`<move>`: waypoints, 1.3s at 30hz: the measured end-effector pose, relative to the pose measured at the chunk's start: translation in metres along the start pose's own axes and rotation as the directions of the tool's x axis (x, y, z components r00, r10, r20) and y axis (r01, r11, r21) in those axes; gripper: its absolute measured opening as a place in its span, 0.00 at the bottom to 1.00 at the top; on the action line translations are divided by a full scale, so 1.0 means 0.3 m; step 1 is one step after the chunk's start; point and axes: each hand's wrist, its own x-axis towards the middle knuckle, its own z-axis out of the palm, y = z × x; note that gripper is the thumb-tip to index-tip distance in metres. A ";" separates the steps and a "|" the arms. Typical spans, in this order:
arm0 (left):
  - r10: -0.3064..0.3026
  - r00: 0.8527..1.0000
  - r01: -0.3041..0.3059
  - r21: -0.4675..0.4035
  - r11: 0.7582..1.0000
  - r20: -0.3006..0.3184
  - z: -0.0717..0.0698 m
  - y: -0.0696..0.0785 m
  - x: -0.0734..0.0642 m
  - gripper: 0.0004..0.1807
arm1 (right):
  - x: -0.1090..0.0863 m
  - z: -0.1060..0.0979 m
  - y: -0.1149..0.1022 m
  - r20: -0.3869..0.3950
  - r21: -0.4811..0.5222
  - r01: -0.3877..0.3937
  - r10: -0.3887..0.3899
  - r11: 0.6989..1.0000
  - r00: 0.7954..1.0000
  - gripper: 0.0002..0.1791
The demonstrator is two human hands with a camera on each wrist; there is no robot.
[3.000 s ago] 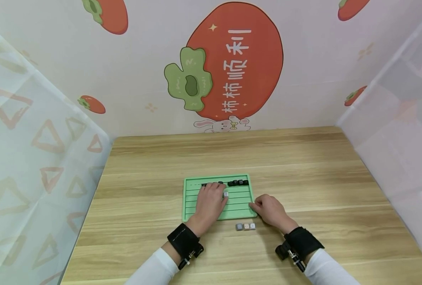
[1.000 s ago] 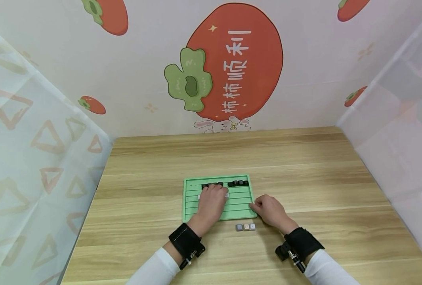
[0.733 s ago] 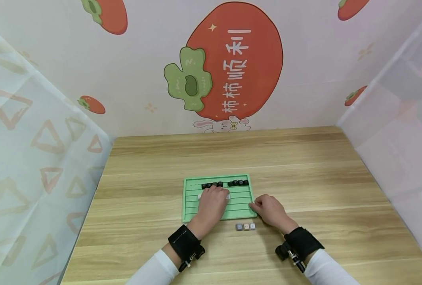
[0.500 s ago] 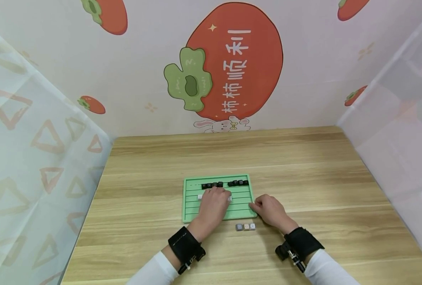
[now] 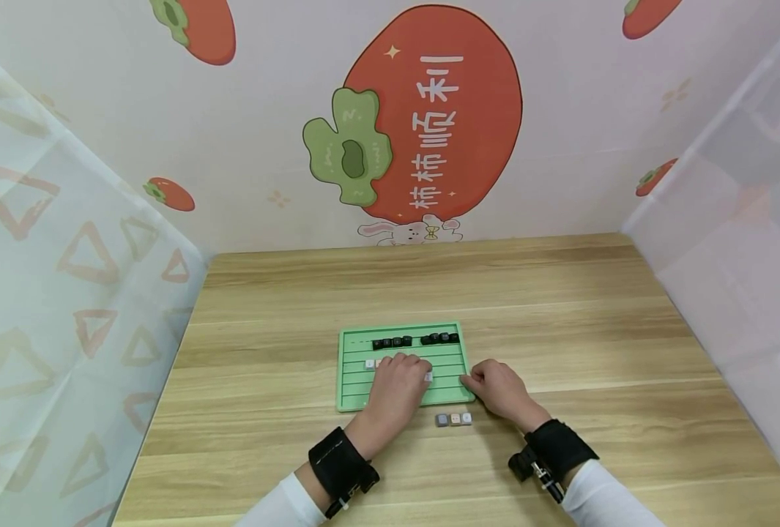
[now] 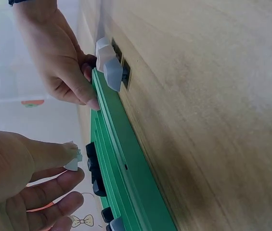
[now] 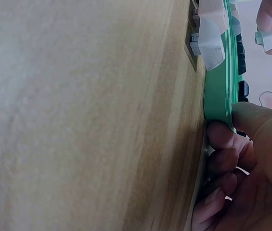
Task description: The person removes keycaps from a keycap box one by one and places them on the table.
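My left hand (image 5: pixel 396 391) is above the green tray (image 5: pixel 445 400), pinching a small white keycap (image 6: pixel 72 162) between thumb and fingertip. In the left wrist view that keycap is held clear of the tray. At the tray's near right corner, my right hand (image 5: pixel 498 388) grips the edge, thumb on top and fingers curled below, as the right wrist view shows. Black keycaps (image 5: pixel 392 342) stand in two groups along the tray's far row. A white keycap (image 5: pixel 370 364) and an orange-tinted one sit in a middle row, partly covered by my left hand.
On the wooden table (image 5: pixel 264 351), just in front of the tray, three keycaps (image 5: pixel 455 419) stand in a line: grey, cream and white. A printed backdrop (image 5: pixel 258 132) rises behind the table, with pale sheets on both sides.
My left hand has drawn back toward me and slightly right, carrying the white keycap. More of the black row and the middle-row keycaps are uncovered. My right hand stays at the corner.
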 end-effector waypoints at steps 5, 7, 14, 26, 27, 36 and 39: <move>0.001 1.000 -0.001 -0.013 1.000 -0.005 0.002 0.002 -0.010 0.06 | 0.001 0.002 -0.001 0.001 0.005 0.002 -0.002 1.000 1.000 0.29; 0.003 1.000 -0.003 -0.013 1.000 0.000 0.002 0.002 -0.016 0.07 | 0.002 0.002 -0.002 0.001 0.002 0.001 -0.001 1.000 1.000 0.29; 0.000 1.000 0.000 -0.004 1.000 0.012 0.002 0.001 -0.024 0.07 | 0.003 0.006 -0.002 -0.010 -0.010 -0.004 0.004 1.000 1.000 0.29; 0.015 1.000 -0.015 -0.027 1.000 0.016 0.002 0.002 -0.045 0.03 | 0.002 0.008 -0.003 -0.030 -0.021 0.003 -0.003 1.000 1.000 0.29; 0.021 1.000 -0.021 -0.029 0.999 0.014 0.002 0.002 -0.046 0.03 | 0.002 0.007 -0.003 -0.031 -0.022 0.002 -0.002 1.000 1.000 0.29; 0.051 0.999 -0.051 -0.019 0.999 0.020 -0.003 0.011 -0.065 0.02 | 0.001 0.003 -0.005 -0.030 -0.028 0.009 -0.010 1.000 0.999 0.30; 0.051 0.998 -0.051 -0.003 0.999 0.024 0.000 0.014 -0.076 0.01 | -0.001 0.003 -0.006 -0.030 -0.030 0.008 -0.008 1.000 1.000 0.30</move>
